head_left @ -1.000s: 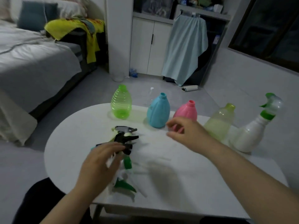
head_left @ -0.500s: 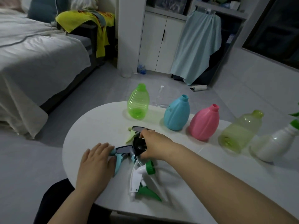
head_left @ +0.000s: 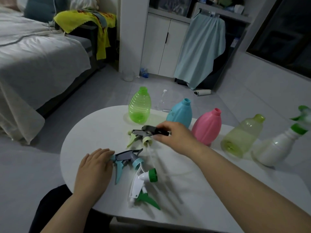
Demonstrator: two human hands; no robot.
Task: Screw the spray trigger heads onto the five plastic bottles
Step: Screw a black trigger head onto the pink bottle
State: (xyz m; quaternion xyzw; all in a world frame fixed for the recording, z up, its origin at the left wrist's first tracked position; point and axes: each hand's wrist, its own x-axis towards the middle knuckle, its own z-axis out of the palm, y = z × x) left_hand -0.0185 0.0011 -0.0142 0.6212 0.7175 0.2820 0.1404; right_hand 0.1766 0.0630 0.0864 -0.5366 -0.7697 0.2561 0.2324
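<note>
Spray trigger heads: three lie loose on the white table point(head_left: 94, 128), all on the viewer's side of the blue bottle point(head_left: 180, 113).
Black trigger head point(head_left: 148, 133): closest to the blue bottle, just in front of it and slightly left; pale green collar and lever; dip tube blurred.
Right hand point(head_left: 178, 137): directly in front of the blue bottle; thumb and fingertips pinch the rear of the black trigger head.
Grey-and-blue trigger head point(head_left: 127, 157): on its side, farther in front of the blue bottle and to its left.
Left hand point(head_left: 94, 169): palm down on the table, fingers straight and pressed together, tips touching the nozzle end of the grey-and-blue trigger head.
White trigger head point(head_left: 143, 184): farthest from the blue bottle, green collar and lever.
Green bottle point(head_left: 139, 106): left of the blue bottle, neck bare.
Pink bottle point(head_left: 207, 126): just right of the blue bottle, neck bare.
Yellow-green bottle point(head_left: 242, 137): right of the blue bottle, beyond the pink bottle, neck bare.
White bottle point(head_left: 276, 148): far right of the blue bottle, green-and-white head fitted.
</note>
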